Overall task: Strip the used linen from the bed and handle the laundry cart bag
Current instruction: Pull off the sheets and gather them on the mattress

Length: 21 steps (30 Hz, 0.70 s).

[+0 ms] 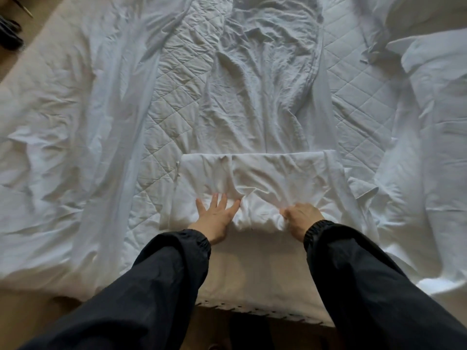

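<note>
A folded bundle of white linen (265,178) lies on the near middle of the bed. My left hand (216,215) presses flat on its left part with fingers spread. My right hand (300,218) grips a bunched fold at the bundle's near right edge, fingers curled into the cloth. A long crumpled white sheet (267,84) runs from the bundle toward the far side. Under it shows the quilted mattress pad (171,102). Both arms wear dark sleeves.
Loose white sheets (63,147) cover the bed's left side. Pillows (439,79) lie at the right. The bed's near edge (252,309) is just below my arms, with beige floor (25,322) beneath. Dark objects (10,34) stand at the far left on the floor.
</note>
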{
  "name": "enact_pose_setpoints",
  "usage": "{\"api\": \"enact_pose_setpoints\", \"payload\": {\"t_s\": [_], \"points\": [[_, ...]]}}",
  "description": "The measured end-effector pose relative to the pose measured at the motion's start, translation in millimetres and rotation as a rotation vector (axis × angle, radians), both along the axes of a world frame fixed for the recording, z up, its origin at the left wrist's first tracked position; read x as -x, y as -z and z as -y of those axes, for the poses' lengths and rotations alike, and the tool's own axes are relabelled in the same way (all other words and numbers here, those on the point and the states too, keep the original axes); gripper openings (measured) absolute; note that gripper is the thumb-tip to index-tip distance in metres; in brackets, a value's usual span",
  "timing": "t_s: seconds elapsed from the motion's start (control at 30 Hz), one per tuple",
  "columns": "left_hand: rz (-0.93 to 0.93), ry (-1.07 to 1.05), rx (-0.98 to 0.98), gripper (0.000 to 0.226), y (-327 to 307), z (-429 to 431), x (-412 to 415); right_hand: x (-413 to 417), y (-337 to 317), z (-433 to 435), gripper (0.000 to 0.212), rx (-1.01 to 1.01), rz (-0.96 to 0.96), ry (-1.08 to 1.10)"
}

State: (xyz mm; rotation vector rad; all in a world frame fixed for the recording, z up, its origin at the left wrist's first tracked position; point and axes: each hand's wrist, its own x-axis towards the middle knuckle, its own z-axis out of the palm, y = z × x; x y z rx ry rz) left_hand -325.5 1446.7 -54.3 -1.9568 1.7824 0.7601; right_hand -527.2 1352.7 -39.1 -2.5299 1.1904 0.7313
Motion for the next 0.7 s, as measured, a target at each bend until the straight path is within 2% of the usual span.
{"api": "enact_pose_setpoints", "payload": {"t_s": [0.27, 0.37, 0.43, 0.53, 0.6, 0.7], "points": [[-0.074, -0.002, -0.208, 0.091, -2.5, -158.6, 45.5, 41.4, -5.5, -151.3, 0.034, -0.275, -0.140, 0.048], [-0.070, 0.038, -0.235, 0.091, -4.6, -180.3, 47.2, 42.8, -4.1, -170.4, 0.033, -0.343, -0.187, 0.076], [-0.112, 0.020, -0.189, 0.085, -12.1, -174.7, 42.3, 38.3, -11.5, -162.7, 0.032, -0.349, -0.177, 0.092], [-0.189, -0.055, -0.036, 0.052, -33.0, -154.0, 29.3, 29.0, -27.4, -137.3, 0.026, -0.378, -0.161, 0.133], [-0.155, -0.053, 0.086, 0.032, -48.4, -137.0, 21.3, 22.9, -36.3, -118.1, 0.023, -0.392, -0.133, 0.173], [-0.088, -0.042, 0.241, 0.020, -66.1, -104.6, 9.7, 16.6, -45.9, -89.2, 0.023, -0.333, -0.044, 0.248]]}}
